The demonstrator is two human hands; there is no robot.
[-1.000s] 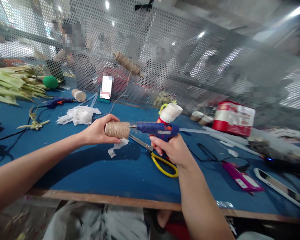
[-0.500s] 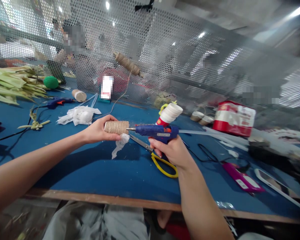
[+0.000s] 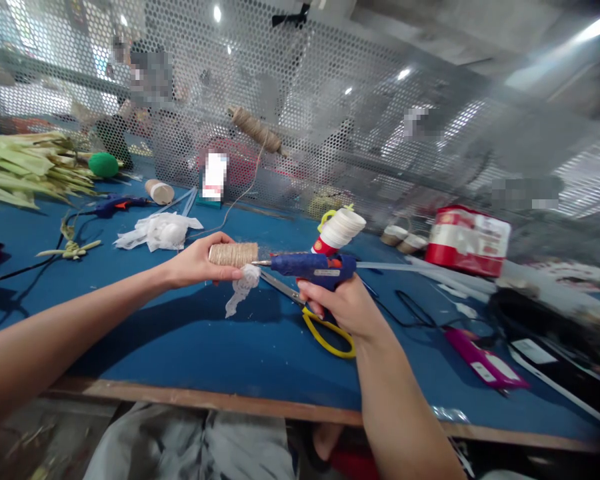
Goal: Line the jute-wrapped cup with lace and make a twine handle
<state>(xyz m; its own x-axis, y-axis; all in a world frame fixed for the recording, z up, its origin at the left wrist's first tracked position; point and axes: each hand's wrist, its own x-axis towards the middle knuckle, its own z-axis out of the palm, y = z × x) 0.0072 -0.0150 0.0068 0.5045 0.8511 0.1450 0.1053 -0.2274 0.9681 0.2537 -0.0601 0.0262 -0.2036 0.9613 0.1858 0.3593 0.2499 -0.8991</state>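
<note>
My left hand (image 3: 203,259) is closed around a twine-wrapped roll (image 3: 234,254), which lies sideways above the table. A strip of white lace (image 3: 241,291) hangs from the roll's right end, beside my thumb. In my right hand (image 3: 337,298) is a blue hot glue gun (image 3: 307,266), its metal nozzle at the roll's right end by the lace; whether it touches, I cannot tell. A clear glue stick (image 3: 387,265) sticks out of the gun's back. Scissors (image 3: 330,337) with yellow handles lie under the gun, partly hidden by my right hand.
Stacked paper cups (image 3: 341,230) stand behind the gun. White lace (image 3: 157,231), a second glue gun (image 3: 113,205) and pale husks (image 3: 30,167) lie left. At right are a red-and-white package (image 3: 467,240) and a purple device (image 3: 485,358). A perforated metal screen (image 3: 300,133) borders the back.
The nozzle has dipped slightly near the roll's end and the lace has shifted a little. A black object shows more at the right. Both hands keep their hold.
</note>
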